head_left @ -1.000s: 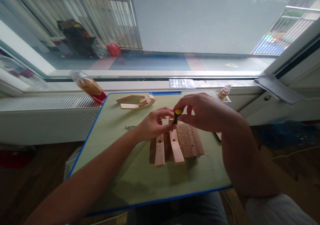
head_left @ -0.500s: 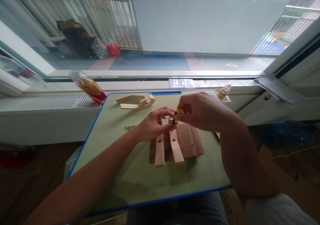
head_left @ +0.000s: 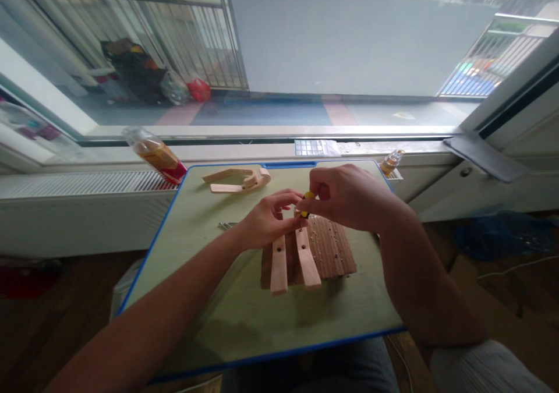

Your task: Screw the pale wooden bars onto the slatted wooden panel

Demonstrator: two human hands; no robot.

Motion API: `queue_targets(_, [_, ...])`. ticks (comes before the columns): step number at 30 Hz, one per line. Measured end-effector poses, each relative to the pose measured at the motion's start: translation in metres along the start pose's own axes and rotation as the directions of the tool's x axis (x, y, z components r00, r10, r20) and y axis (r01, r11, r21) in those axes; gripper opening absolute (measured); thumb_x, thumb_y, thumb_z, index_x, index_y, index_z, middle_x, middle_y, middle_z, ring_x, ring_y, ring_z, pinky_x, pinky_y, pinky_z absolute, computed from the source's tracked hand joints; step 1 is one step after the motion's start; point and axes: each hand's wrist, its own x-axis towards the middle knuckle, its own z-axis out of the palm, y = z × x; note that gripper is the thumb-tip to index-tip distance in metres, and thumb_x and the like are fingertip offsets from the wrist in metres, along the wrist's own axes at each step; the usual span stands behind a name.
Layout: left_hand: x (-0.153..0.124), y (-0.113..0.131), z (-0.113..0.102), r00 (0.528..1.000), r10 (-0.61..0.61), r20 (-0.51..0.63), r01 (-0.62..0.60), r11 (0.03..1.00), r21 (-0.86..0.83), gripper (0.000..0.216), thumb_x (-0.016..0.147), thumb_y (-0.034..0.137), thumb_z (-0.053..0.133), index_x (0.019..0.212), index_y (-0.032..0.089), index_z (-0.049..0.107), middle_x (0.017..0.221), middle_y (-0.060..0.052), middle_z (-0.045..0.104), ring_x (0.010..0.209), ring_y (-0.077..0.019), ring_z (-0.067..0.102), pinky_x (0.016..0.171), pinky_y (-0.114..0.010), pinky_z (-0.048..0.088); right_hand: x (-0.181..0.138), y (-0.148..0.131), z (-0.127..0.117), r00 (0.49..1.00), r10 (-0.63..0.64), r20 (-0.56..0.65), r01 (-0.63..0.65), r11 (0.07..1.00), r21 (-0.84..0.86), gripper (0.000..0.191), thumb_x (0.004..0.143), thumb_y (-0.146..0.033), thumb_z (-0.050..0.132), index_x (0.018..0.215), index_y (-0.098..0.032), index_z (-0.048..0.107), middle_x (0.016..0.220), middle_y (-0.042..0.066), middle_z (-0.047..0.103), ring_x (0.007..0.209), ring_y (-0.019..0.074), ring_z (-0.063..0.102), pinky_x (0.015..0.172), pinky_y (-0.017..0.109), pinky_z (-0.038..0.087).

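One steep handle [head_left: 304, 213], yellow end [head_left: 310, 195] up

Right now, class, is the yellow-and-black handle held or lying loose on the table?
Held: the right hand pinches the handle above the pale wooden pieces, with the left hand close beside it.

Bright window [head_left: 271, 130], dim floor [head_left: 81, 273]

Beyond the fingers [head_left: 286, 197], a grey wall [head_left: 371, 38] and railings [head_left: 234, 36] show outside; left of the fingers runs a white radiator [head_left: 87, 218]; beneath them stands a blue-edged, pale green table [head_left: 340, 311], with floor lower to their left
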Motion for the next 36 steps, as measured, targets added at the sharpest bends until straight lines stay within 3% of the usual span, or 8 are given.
queue_targets(5, [-0.001,-0.002,0.000,1.000,-0.002,-0.004,0.002,1.000,-0.023,0.026,0.089,0.041,0.086,0.104,0.021,0.080,0.130,-0.009,0.072,0.116,-0.0246,0.067,0.097,-0.037,0.053,-0.002,0.005,-0.004,0.998,-0.063,0.014,0.061,0.993,0.101,0.031,0.089,-0.053,0.075,0.105,-0.026,0.078,0.089,0.001,0.079,0.076,0.0178,0.066,0.067,0.032,0.036])
queue_targets(8, [-0.001,-0.002,0.000,1.000,0.001,-0.006,-0.001,1.000,-0.014,0.024,0.088,0.039,0.086,0.103,0.022,0.079,0.129,-0.009,0.073,0.115,-0.0239,0.068,0.103,-0.041,0.052,-0.004,0.007,-0.008,0.988,-0.149,0.033,0.142,0.976,0.168,0.026,0.093,-0.037,0.072,0.115,-0.028,0.080,0.100,0.000,0.082,0.086,0.0174,0.070,0.074,0.032,0.041])
queue_targets(13, [-0.001,-0.004,0.000,1.000,0.005,-0.007,-0.005,1.000,0.004,0.024,0.088,0.038,0.087,0.103,0.022,0.079,0.121,-0.008,0.074,0.111,-0.0236,0.068,0.107,-0.045,0.051,-0.004,0.006,-0.011,0.987,-0.154,0.037,0.147,0.979,0.140,0.022,0.092,-0.026,0.067,0.106,-0.026,0.084,0.101,0.002,0.083,0.084,0.0175,0.070,0.076,0.033,0.043])
queue_targets(25, [-0.001,0.000,-0.001,1.000,0.011,0.008,-0.011,1.000,0.027,0.030,0.088,0.043,0.085,0.109,0.022,0.080,0.130,-0.010,0.074,0.118,-0.0260,0.068,0.104,-0.044,0.052,-0.004,0.001,-0.006,0.998,-0.060,0.022,0.057,0.994,0.097,0.019,0.089,-0.035,0.069,0.096,-0.024,0.081,0.089,0.003,0.080,0.076,0.0174,0.066,0.069,0.033,0.040])
queue_targets(36, [-0.001,0.001,-0.001,1.000,-0.009,0.027,0.008,1.000,0.013,0.030,0.088,0.042,0.086,0.109,0.022,0.080,0.132,-0.010,0.071,0.118,-0.0254,0.067,0.092,-0.034,0.054,-0.002,-0.002,-0.004,1.000,-0.007,-0.010,0.008,0.999,0.046,0.024,0.089,-0.048,0.072,0.086,-0.025,0.077,0.081,0.001,0.076,0.067,0.0160,0.057,0.062,0.033,0.031])
